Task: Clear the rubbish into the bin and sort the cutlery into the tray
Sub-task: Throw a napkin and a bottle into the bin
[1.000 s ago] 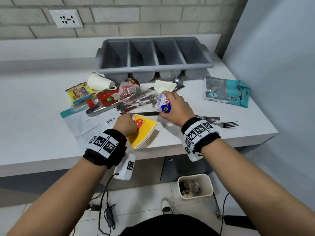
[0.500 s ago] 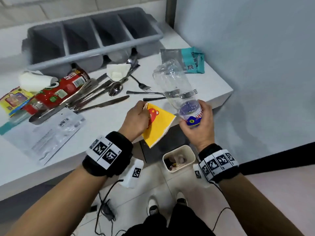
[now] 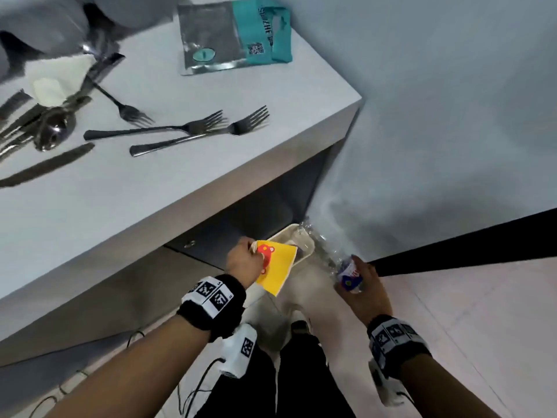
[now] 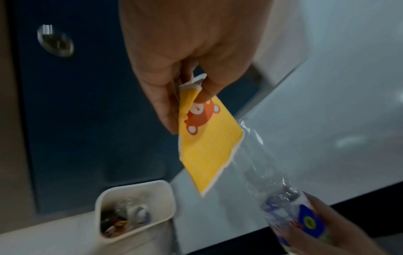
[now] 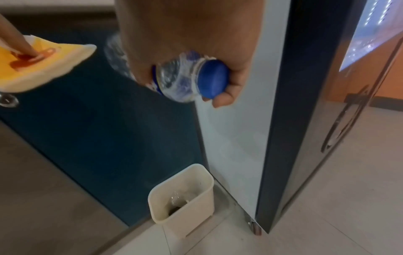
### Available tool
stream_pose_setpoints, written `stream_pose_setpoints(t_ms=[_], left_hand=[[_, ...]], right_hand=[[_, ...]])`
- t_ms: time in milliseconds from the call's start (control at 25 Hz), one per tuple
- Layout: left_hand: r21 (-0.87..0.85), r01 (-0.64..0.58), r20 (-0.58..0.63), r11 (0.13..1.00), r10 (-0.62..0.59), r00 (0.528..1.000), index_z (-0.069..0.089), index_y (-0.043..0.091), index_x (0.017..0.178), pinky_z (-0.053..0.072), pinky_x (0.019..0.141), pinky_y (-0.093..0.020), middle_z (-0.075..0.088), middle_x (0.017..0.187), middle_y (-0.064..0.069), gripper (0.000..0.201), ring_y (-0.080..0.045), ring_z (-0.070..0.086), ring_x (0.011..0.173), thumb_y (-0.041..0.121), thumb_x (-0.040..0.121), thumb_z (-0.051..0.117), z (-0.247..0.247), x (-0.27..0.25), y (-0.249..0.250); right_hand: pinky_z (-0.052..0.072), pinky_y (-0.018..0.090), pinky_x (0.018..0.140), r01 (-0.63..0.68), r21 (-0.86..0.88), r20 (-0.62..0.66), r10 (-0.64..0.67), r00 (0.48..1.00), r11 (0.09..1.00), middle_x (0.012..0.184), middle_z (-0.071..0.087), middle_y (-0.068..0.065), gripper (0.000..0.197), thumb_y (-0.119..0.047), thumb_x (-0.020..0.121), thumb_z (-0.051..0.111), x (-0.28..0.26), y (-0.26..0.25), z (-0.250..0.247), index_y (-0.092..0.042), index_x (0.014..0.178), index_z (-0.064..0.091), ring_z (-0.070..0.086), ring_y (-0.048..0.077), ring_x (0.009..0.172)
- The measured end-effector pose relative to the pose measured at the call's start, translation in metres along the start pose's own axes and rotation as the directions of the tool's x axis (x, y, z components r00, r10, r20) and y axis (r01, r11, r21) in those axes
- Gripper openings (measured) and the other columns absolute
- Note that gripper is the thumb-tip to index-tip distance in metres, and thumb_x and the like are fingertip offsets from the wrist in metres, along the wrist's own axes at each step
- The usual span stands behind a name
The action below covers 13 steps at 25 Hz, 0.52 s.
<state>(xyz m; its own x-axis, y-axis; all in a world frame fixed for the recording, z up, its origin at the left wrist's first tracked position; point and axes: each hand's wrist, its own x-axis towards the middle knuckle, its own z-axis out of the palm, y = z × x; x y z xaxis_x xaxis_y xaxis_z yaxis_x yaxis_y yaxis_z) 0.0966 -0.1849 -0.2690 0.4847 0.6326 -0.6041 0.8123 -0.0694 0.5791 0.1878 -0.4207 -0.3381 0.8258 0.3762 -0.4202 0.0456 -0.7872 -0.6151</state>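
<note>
Yellow paper packet point(image 4: 203, 146), printed with a bear, hangs pinched at its corner between thumb and fingers of the left hand point(image 3: 245, 262), just above the cream bin point(image 5: 185, 198) on the floor. Beside it the right hand point(image 3: 366, 289) is wrapped round the capped end of a crushed clear bottle point(image 4: 281, 195), base aimed down toward the bin. Best to bring both squarely over the narrow opening before letting go, bottle first, as it looks long and could tip off the rim. Forks point(image 3: 193, 128) wait on the counter point(image 3: 150, 200)
</note>
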Motion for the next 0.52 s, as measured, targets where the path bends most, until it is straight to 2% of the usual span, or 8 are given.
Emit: stream_pose_setpoints(t_ms=[80,160,320,520], left_hand=[[0.039,0.041,-0.063,0.998,-0.038,0.997,0.052,0.001,0.117,0.045,0.092,-0.037,0.064,0.117,-0.024,0.03,-0.037,0.058,0.112,0.015,0.09,0.052,0.026,0.035,-0.016],[0.059,0.042,-0.112,0.997,-0.036,0.993,0.051,0.001,0.116,0.046,0.09,-0.039,0.065,0.114,-0.026,0.031,-0.04,0.06,0.109,0.02,0.092,0.051,0.057,0.073,-0.033],[0.139,-0.021,-0.139,0.99,0.041,0.989,0.05,0.006,0.118,0.049,0.086,-0.041,0.067,0.108,-0.025,0.027,-0.04,0.063,0.102,0.017,0.094,0.046,0.117,0.146,-0.066],[0.282,-0.052,-0.09,0.958,0.08,0.993,0.055,0.018,0.125,0.047,0.093,-0.037,0.06,0.125,-0.014,0.035,-0.033,0.059,0.113,0.013,0.092,0.046,0.167,0.22,-0.102]], right_hand=[[0.047,0.037,0.094,-0.059,-0.131,0.045,0.065,0.997,0.99,0.137,0.047,0.005,0.074,-0.033,0.075,0.072,0.024,0.017,0.019,-0.026,0.14,0.036,0.053,0.03,0.118],[0.049,0.037,0.09,-0.067,-0.252,0.062,0.085,0.994,0.965,0.139,0.046,-0.003,0.071,-0.038,0.075,0.068,0.058,0.031,0.046,-0.031,0.138,0.036,0.054,0.03,0.117],[0.05,0.043,0.087,0.085,-0.518,0.173,0.007,0.985,0.851,0.139,0.042,-0.004,0.063,-0.035,0.08,0.06,0.135,0.055,0.109,-0.036,0.136,0.031,0.049,0.031,0.114],[0.043,0.045,0.094,0.26,-0.675,0.282,-0.084,0.956,0.691,0.147,0.035,-0.002,0.063,-0.021,0.087,0.053,0.211,0.08,0.183,-0.034,0.142,0.024,0.041,0.035,0.125]])
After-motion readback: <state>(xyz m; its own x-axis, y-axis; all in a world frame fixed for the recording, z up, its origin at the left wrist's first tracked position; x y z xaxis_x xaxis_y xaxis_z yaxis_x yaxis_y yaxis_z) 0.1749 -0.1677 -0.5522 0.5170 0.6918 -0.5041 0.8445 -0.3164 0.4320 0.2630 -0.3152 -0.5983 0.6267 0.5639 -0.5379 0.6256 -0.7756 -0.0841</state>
